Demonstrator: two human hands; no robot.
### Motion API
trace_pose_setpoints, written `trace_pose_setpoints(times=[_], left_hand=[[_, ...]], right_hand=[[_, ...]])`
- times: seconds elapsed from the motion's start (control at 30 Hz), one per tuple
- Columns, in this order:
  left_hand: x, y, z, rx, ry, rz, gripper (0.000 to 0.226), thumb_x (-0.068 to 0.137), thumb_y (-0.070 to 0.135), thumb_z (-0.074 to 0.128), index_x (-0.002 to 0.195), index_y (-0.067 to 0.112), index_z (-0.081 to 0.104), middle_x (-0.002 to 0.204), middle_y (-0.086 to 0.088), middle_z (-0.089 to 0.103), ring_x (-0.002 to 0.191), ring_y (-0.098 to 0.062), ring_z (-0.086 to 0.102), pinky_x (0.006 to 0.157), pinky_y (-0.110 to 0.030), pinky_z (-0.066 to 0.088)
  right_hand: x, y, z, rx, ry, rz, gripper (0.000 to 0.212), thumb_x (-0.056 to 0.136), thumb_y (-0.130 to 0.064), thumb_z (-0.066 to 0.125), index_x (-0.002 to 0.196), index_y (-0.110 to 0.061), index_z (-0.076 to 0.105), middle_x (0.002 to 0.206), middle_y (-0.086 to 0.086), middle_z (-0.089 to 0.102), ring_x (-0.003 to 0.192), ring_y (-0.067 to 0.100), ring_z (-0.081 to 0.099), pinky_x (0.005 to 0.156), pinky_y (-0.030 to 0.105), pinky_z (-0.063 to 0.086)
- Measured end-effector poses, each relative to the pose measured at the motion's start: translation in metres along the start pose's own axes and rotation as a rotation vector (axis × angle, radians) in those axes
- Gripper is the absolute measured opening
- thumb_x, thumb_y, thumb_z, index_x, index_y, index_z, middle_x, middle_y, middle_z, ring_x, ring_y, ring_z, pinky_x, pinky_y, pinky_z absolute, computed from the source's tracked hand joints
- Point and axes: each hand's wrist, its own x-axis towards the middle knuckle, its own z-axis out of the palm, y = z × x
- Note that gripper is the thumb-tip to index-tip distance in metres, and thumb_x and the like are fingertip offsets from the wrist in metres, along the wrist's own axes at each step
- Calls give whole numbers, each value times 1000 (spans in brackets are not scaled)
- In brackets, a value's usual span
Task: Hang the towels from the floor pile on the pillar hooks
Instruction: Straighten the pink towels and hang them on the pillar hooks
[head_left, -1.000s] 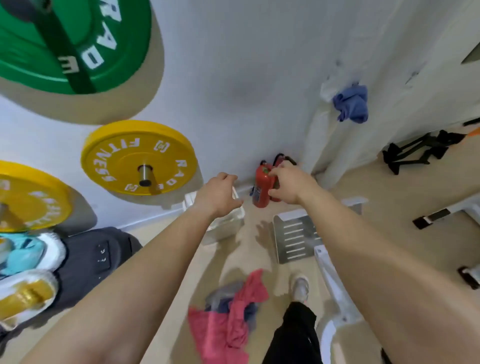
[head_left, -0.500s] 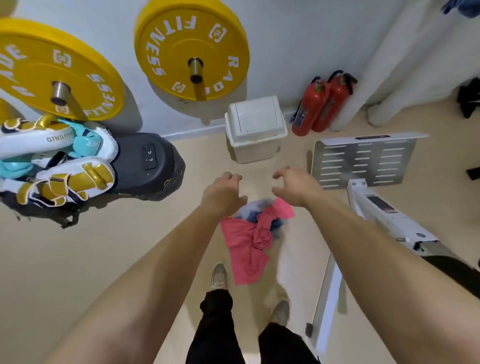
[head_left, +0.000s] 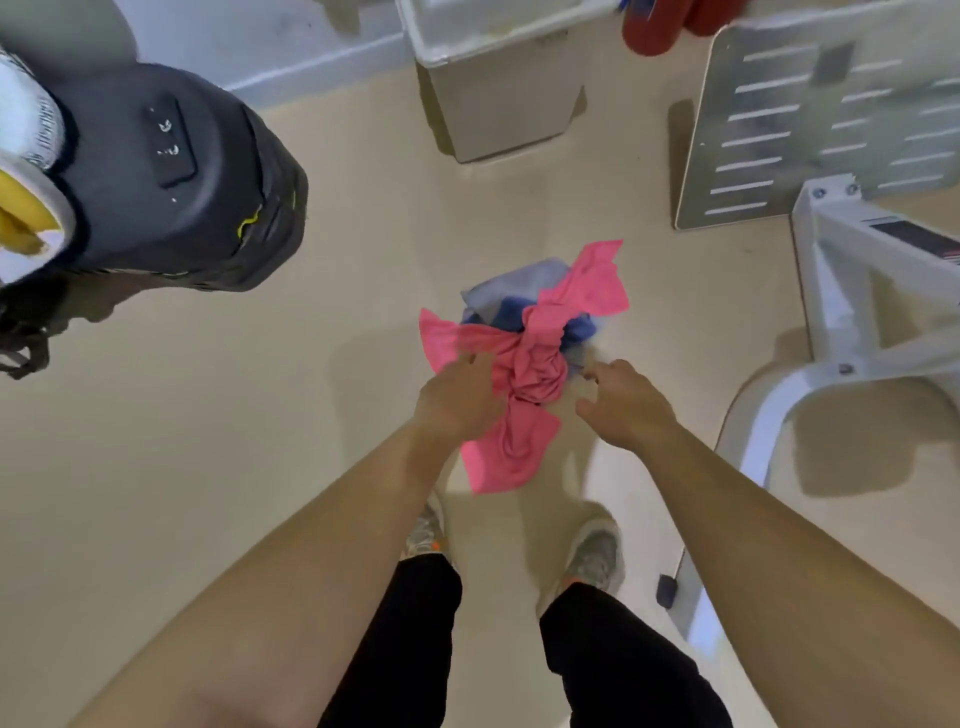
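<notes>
Left hand (head_left: 457, 397) relaxed, fingertips (head_left: 474, 359) touching pink towel (head_left: 532, 364), right hand (head_left: 623, 405) spread just beside it

Pink towel (head_left: 530, 364) hides most of the blue towels (head_left: 514, 310) beneath.

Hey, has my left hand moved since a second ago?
Yes. The left hand has come down to the pink towel on the floor; a second ago it was raised well above that pile, before the wall.

Gym: black padded bag (head_left: 171, 171), white machine frame (head_left: 831, 291).
</notes>
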Motion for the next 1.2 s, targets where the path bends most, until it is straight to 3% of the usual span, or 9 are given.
trace_pose_setpoints(times=[0.17, 0.3, 0.5, 0.63, 0.73, 0.87, 0.97, 1.1, 1.2], left_hand=[[100, -37, 96, -36, 109, 108, 46, 91, 24, 62, 128, -2, 55, 117, -22, 66, 102, -36, 69, 77, -40, 59], [181, -43, 149, -85, 52, 65, 52, 96, 32, 58, 142, 11, 46, 140, -9, 53, 127, -27, 53, 100, -31, 40], [280, -44, 209, -263, 198, 43, 39, 95, 34, 59, 122, 7, 53, 116, -12, 61, 101, -29, 61, 87, -42, 49], [308, -50, 225, -311, 243, 33, 35, 94, 26, 58, 126, 11, 58, 116, -9, 68, 102, -28, 64, 87, -39, 49], [301, -53, 215, -343, 282, 22, 19, 93, 21, 56, 108, 16, 67, 103, -7, 72, 94, -28, 65, 81, -38, 49], [258, -52, 171, -455, 287, 14, 11, 86, 13, 61, 96, 18, 65, 89, 3, 69, 85, -20, 64, 77, -37, 51], [202, -36, 123, -488, 221, 62, 14, 85, 10, 63, 96, 16, 69, 84, 8, 66, 80, -13, 61, 77, -31, 50], [97, 2, 41, -496, 46, 165, 4, 87, 17, 72, 89, 14, 70, 75, 4, 67, 67, -3, 57, 70, -22, 47], [11, 30, -30, -518, 31, 167, 5, 87, 16, 71, 86, 18, 67, 67, 8, 59, 60, -1, 51, 61, -12, 40]], right_hand=[[106, 41, 84, 69, -17, 10, 47, 96, -33, 53, 138, -11, 50, 138, 14, 46, 126, 36, 47, 100, 41, 41], [195, 70, 134, 108, 75, 7, 40, 95, -31, 53, 133, -18, 53, 130, 13, 45, 116, 37, 54, 90, 42, 48], [314, 89, 168, 26, 418, -115, 59, 88, -22, 57, 145, -14, 45, 145, 13, 43, 118, 40, 50, 85, 48, 51], [355, 97, 170, -49, 459, -203, 60, 88, -24, 61, 145, -14, 46, 133, 16, 56, 111, 41, 53, 84, 46, 46], [344, 99, 163, -22, 441, -244, 31, 86, -28, 59, 115, -16, 64, 106, 12, 67, 94, 39, 60, 69, 37, 40], [287, 90, 132, -5, 322, -266, 13, 84, -28, 63, 76, -21, 57, 82, 8, 65, 80, 35, 63, 59, 32, 36], [222, 74, 97, -28, 262, -237, 23, 81, -33, 65, 70, -24, 47, 77, -1, 54, 81, 35, 61, 60, 35, 40], [111, 39, 44, -27, 239, -258, 23, 73, -40, 66, 87, -22, 64, 98, 4, 61, 90, 32, 59, 70, 41, 51], [13, 0, -10, 109, 171, -193, 17, 73, -33, 65, 71, -21, 53, 70, -4, 57, 71, 26, 54, 59, 35, 42]])
